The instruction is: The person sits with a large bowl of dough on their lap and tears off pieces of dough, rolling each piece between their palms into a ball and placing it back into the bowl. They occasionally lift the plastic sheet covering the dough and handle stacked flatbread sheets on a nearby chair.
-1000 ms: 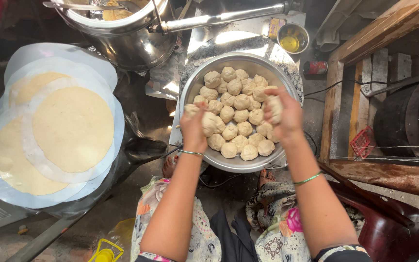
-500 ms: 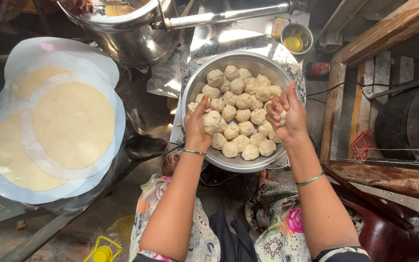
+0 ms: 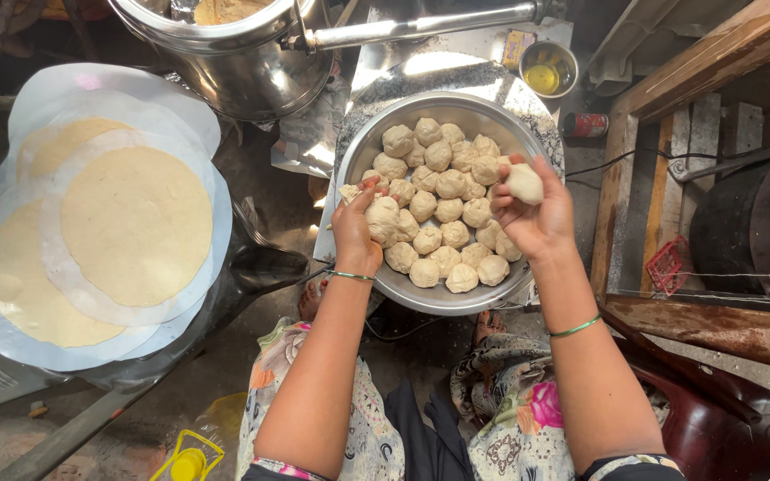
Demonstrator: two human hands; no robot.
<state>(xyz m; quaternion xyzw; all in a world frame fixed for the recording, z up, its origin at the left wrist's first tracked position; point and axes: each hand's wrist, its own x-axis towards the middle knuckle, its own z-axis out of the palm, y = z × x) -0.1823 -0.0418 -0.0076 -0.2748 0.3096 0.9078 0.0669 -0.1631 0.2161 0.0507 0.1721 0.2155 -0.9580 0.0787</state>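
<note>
The right hand (image 3: 535, 214) gripped a dough ball (image 3: 524, 183) in its fingertips, lifted just above the bowl (image 3: 376, 147). The left hand (image 3: 358, 227) closed on another ball (image 3: 383, 220), resting on the heap directly between both hands. Rolled flatbreads (image 3: 135, 223) lay well off beyond the left hand.

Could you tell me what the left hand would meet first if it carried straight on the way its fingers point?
Probably the pale round dough balls heaped in the steel bowl; the left hand already grips one, though depth is uncertain.
</note>
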